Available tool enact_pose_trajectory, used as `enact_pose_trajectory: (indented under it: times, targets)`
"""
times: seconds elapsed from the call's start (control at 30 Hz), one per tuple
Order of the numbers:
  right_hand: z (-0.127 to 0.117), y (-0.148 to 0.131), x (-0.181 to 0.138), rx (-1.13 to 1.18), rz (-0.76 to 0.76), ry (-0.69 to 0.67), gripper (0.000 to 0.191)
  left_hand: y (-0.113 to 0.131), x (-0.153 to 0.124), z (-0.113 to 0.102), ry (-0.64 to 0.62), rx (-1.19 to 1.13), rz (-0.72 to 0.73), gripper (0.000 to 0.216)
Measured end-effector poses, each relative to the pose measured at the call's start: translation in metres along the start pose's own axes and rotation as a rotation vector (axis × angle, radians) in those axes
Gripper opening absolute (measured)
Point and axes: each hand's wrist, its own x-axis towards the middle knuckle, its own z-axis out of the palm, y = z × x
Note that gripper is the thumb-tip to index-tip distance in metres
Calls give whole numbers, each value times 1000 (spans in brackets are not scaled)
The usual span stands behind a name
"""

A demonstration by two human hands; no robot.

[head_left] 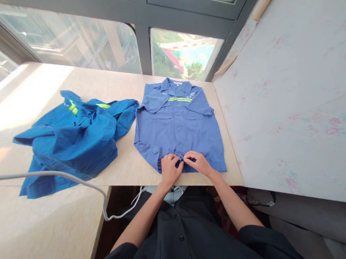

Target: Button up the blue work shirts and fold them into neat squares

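A blue short-sleeved work shirt point(164, 126) lies front side up on the pale tabletop, its collar towards the window. Yellow-green stripes cross its chest, and buttons run down the middle. At the bottom of the button placket, my left hand point(171, 166) pinches the fabric near the hem; a ring is on one finger. My right hand point(199, 163) pinches the same spot from the other side, thumb and fingers together. The two hands almost meet there. The small bit of cloth between the fingertips is partly hidden. The shirt's lower left corner is folded up, showing a buttoned tab.
A crumpled darker blue garment point(74, 139) with yellow-green strips lies to the left. A white cable point(76, 178) arches over the table's left part and hangs past its front edge. Windows point(97, 48) stand behind; a floral wall panel point(291, 99) bounds the right side.
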Motion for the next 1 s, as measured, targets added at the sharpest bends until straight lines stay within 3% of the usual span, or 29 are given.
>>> enact_pose_trajectory:
  times: [0.17,1.0]
  targets:
    - [2,2,-1,-33,-25,-1,18,1,2,5,50,29,-29,11]
    - [22,1,-2,-283,24,118,15,-6,9,3,19,-4,8,14]
